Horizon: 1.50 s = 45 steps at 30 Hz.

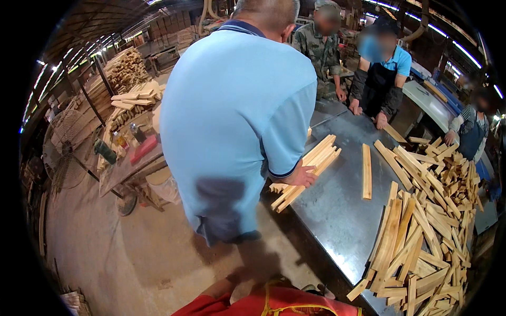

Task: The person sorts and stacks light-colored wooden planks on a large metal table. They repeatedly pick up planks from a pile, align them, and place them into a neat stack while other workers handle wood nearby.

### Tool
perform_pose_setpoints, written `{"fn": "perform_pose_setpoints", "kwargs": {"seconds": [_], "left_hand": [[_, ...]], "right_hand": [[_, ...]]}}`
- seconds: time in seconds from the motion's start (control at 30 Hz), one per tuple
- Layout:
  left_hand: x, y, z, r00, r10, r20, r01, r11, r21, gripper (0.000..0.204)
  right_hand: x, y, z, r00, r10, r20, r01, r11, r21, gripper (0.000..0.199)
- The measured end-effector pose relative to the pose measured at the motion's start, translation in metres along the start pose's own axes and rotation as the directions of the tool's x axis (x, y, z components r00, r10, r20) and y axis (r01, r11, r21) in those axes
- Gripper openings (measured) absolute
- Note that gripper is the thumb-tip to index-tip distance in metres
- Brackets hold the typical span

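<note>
At the lower edge, skin that looks like my left arm [220,288] shows beside my red garment with yellow trim [295,301]. The fingers of my left hand cannot be made out, nor anything in them. My right hand is not plainly visible; a small pale and dark shape by the garment is too unclear to name. Right in front of me stands a person in a light blue shirt [237,100], back turned. That person's hand [300,176] rests on a bundle of wooden strips [321,155] lying over the edge of the metal table [332,226].
A large heap of loose wooden strips [421,226] covers the table's right side; one strip [367,171] lies apart. Co-workers stand beyond, one in a dark apron [385,84] leaning on the table. A floor fan [63,147] and a side bench [132,166] stand left.
</note>
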<state>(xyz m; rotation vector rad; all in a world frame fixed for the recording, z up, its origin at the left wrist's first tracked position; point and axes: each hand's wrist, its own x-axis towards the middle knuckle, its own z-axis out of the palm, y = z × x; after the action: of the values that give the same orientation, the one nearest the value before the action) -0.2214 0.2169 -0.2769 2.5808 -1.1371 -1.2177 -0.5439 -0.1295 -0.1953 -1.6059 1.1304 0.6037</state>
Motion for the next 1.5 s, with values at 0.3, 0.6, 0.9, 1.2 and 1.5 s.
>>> {"fn": "perform_pose_setpoints", "kwargs": {"seconds": [0.3, 0.6, 0.9, 1.2, 1.5], "left_hand": [[-0.029, -0.020, 0.018, 0.981, -0.038, 0.190, 0.004, 0.985, 0.173, 0.046], [-0.029, -0.021, 0.022, 0.935, 0.337, -0.108, -0.319, 0.935, 0.156, 0.038], [-0.027, 0.012, 0.001, 0.990, 0.105, 0.091, -0.110, 0.993, 0.051, 0.040], [-0.016, -0.007, 0.011, 0.962, 0.259, 0.086, -0.272, 0.932, 0.241, 0.032], [-0.008, -0.025, 0.044, 0.989, 0.125, 0.082, -0.136, 0.980, 0.146, 0.032]], "right_hand": [[-0.001, -0.038, 0.007, 0.996, -0.063, 0.056, 0.068, 0.995, -0.080, 0.064], [-0.008, -0.038, 0.004, 0.998, -0.049, 0.029, 0.050, 0.997, -0.060, 0.064], [-0.010, -0.029, -0.001, 0.999, -0.040, -0.002, 0.040, 0.997, -0.068, 0.065], [-0.021, -0.023, 0.005, 0.998, -0.068, 0.002, 0.068, 0.995, -0.073, 0.066], [-0.043, -0.013, 0.019, 0.978, -0.204, -0.044, 0.201, 0.977, -0.074, 0.067]]}}
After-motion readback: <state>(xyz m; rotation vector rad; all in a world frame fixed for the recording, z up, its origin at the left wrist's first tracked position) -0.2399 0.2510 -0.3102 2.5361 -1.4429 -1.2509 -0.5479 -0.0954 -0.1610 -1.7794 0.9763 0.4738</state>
